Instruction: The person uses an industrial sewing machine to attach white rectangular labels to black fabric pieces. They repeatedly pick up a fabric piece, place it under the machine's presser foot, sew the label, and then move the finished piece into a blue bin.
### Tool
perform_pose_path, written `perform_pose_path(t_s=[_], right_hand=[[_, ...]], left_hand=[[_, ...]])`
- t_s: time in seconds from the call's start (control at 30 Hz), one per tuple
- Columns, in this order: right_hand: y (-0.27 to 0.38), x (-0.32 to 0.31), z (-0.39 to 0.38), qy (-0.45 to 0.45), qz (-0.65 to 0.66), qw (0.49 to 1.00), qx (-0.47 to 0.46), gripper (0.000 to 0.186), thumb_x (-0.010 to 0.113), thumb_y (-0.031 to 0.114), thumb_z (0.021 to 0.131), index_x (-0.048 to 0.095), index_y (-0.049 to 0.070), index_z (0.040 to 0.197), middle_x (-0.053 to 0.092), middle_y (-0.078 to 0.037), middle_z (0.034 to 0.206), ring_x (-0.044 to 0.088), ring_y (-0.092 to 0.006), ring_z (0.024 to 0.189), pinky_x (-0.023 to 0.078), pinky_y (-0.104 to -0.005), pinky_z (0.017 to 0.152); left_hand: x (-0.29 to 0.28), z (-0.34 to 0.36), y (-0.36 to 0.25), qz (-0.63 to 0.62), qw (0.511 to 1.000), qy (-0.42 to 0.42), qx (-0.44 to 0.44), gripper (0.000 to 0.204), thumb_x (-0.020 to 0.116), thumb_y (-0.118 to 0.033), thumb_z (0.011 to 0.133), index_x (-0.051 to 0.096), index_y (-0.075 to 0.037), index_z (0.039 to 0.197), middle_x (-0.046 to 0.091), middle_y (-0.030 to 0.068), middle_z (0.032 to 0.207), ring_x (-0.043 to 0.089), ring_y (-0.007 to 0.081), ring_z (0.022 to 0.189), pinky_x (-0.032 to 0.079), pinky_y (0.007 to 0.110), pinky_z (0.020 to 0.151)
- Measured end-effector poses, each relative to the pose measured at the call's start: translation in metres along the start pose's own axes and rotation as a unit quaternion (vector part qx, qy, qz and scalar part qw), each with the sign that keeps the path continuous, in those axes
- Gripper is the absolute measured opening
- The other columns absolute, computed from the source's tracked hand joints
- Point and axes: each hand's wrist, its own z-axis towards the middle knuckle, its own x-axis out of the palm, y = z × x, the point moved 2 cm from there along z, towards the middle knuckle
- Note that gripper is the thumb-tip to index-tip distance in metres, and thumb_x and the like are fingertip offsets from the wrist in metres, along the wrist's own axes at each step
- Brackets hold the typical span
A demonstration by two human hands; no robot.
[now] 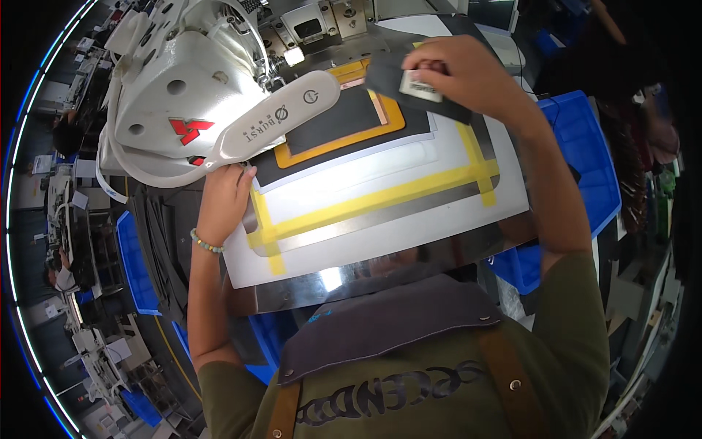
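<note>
My right hand (457, 77) grips a dark grey panel (384, 77) with a small cream patch (420, 88), held above the right of a layered template. This has an orange frame (398, 113) with a copper-coloured inner edge around a black field (329, 121), over a white sheet (373, 238) and metal plate (380, 212) crossed by yellow tape (344, 205). My left hand (223, 201) is curled at the template's left edge; what its fingertips hold is hidden.
A white sewing machine (175, 80) with a pale paddle-shaped attachment (270, 117) fills the upper left. Blue bins (585, 161) (135, 271) flank the polished metal table edge (380, 278), beside dark stacked material (164, 263). A person (607, 66) is at upper right; other workstations (88, 336) line the left.
</note>
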Motion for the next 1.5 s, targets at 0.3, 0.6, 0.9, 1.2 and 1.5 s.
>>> perform_pose_path(t_s=[0.3,0.6,0.9,1.2,1.5], right_hand=[[0.051,0.115,0.063,-0.019,-0.096,0.964,-0.248,0.009,0.067,0.006,0.081,0.075,0.01,0.081,0.068,-0.01,0.097,0.067,-0.0296,0.102,0.052,-0.0462,0.09],[0.053,0.121,0.063,0.068,-0.014,0.979,-0.193,0.008,0.068,0.009,0.083,0.076,0.009,0.082,0.068,-0.009,0.101,0.065,-0.0275,0.106,0.05,-0.0431,0.097],[0.055,0.129,0.05,0.097,0.104,0.961,-0.235,0.025,0.063,0.005,0.089,0.08,0.014,0.105,0.066,-0.006,0.116,0.056,-0.0248,0.123,0.042,-0.0469,0.11],[0.053,0.158,0.032,0.034,0.095,0.959,-0.263,0.038,0.059,-0.001,0.085,0.08,0.015,0.111,0.063,-0.006,0.123,0.054,-0.0249,0.124,0.037,-0.0422,0.113],[0.052,0.157,0.029,0.049,0.134,0.963,-0.229,0.038,0.058,-0.006,0.079,0.08,0.01,0.107,0.067,-0.008,0.125,0.056,-0.027,0.125,0.041,-0.0433,0.111]], left_hand=[[0.011,0.021,-0.009,-0.114,0.993,0.017,-0.014,0.03,0.058,-0.019,0.102,0.064,0.008,0.114,0.069,0.0251,0.101,0.063,0.0419,0.093,0.049,0.044,0.085],[0.028,0.028,-0.01,-0.159,0.987,0.037,0.006,0.031,0.06,-0.023,0.103,0.069,-0.001,0.122,0.07,0.0208,0.114,0.064,0.0392,0.105,0.049,0.044,0.095],[0.04,0.033,-0.003,-0.152,0.988,0.029,0.014,0.032,0.056,-0.024,0.105,0.066,-0.008,0.131,0.069,0.0174,0.123,0.062,0.0361,0.116,0.047,0.042,0.101],[0.05,0.027,0.041,-0.239,0.96,-0.015,-0.146,0.027,0.063,-0.014,0.099,0.068,-0.001,0.122,0.071,0.0171,0.121,0.065,0.034,0.115,0.049,0.04,0.098],[0.054,0.037,0.041,0.023,0.994,-0.082,0.07,0.022,0.067,-0.012,0.092,0.072,-0.006,0.113,0.072,0.0161,0.109,0.068,0.0369,0.102,0.052,0.047,0.089]])
